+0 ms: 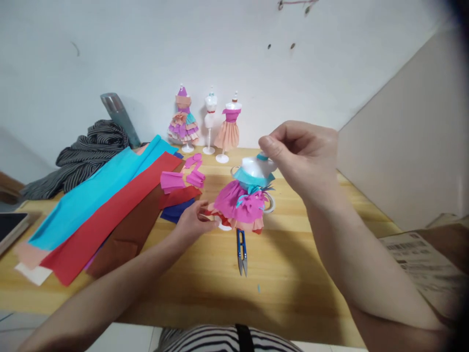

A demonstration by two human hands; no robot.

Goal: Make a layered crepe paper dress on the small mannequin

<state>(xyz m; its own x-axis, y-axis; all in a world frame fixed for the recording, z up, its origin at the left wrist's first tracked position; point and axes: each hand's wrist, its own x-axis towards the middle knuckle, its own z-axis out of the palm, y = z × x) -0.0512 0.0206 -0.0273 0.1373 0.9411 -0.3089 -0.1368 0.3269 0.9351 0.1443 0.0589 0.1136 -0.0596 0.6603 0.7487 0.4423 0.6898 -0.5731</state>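
A small white dress-form mannequin point(256, 166) leans over the table, dressed in crepe paper. It wears a turquoise collar point(252, 177) and a magenta skirt point(232, 198) over peach and red layers, with a ruffled magenta flower at the waist. My right hand point(302, 151) pinches the mannequin by its neck top. At the skirt's left side, my left hand point(196, 217) has its fingers closed on the peach and red hem. Part of the white base shows below the skirt. Blue thread snips point(242, 252) lie just in front, blades toward me. A roll of tape point(270, 203) sits partly hidden behind the skirt.
Three mannequins stand by the wall: one in a tiered dress point(183, 122), one nearly bare point(210, 105), one in a peach skirt point(227, 134). Crepe paper sheets point(110, 210), magenta scraps point(174, 181), striped cloth point(95, 151) and a bottle point(119, 115) lie left; a cardboard package point(428, 259) is right.
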